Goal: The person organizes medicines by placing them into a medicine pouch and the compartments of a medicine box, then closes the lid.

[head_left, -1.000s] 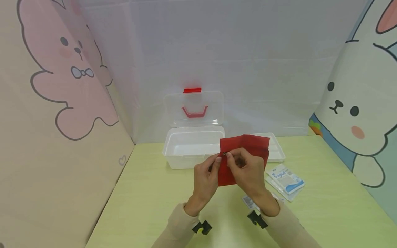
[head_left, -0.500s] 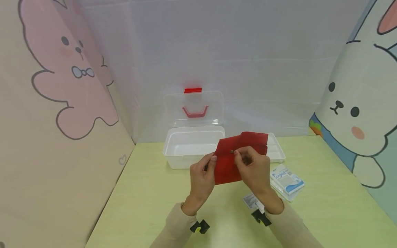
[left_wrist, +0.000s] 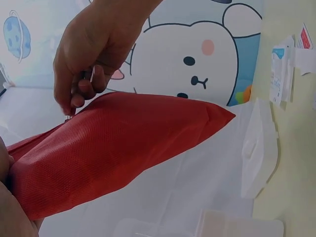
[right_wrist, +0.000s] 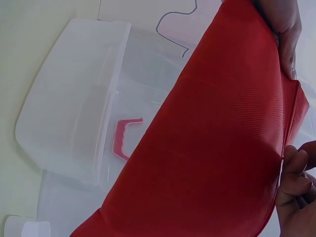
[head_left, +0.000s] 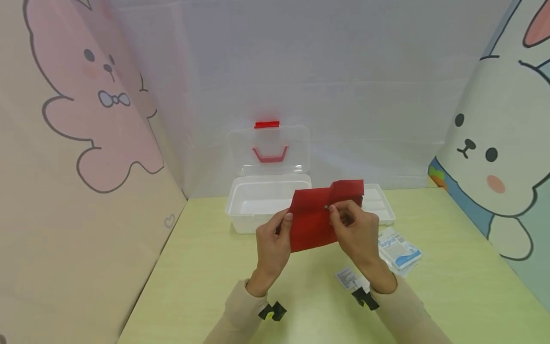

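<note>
A red fabric zip pouch is held up above the table, in front of the box. My left hand grips its left edge between thumb and fingers. With thumb and forefinger, my right hand pinches the small metal zipper pull near the pouch's right part. Seen from the left wrist, the red pouch bulges a little below the right hand. The right wrist view shows the right hand at the zipper edge of the pouch. The pouch's contents are hidden.
Behind the hands stands a clear plastic box with its lid raised and a red handle. A white tray lies to its right. Surgical packets and a small printed packet lie on the right of the table.
My right hand has drawn the zipper pull rightward along the pouch, from near its left edge to its right part. The left hand and the pouch have shifted left.
</note>
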`<act>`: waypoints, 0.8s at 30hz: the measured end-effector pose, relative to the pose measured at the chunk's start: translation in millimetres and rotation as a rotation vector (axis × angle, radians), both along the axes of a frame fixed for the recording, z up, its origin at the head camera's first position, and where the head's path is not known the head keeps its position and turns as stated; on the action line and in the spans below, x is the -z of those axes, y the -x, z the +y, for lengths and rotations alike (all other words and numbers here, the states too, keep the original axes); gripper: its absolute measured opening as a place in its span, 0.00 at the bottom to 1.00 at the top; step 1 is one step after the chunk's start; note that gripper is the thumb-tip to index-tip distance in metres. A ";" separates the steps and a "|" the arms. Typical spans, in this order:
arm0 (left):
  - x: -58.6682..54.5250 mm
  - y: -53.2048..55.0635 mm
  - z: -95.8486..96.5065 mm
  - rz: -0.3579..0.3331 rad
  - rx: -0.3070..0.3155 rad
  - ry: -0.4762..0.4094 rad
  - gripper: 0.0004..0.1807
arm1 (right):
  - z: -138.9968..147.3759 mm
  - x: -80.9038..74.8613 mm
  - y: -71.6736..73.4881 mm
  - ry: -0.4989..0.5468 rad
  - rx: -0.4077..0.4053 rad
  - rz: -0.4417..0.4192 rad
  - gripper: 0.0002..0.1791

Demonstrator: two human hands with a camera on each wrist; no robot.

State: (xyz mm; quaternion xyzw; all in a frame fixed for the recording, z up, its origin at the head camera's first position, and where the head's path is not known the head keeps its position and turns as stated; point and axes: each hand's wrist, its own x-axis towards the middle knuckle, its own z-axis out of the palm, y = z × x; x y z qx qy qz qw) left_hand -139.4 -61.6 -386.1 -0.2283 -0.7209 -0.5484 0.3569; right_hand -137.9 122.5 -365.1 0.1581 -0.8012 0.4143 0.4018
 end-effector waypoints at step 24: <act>2.6 9.7 -20.1 0.012 -0.031 -0.041 0.08 | 15.5 3.6 13.3 -0.036 0.046 0.016 0.03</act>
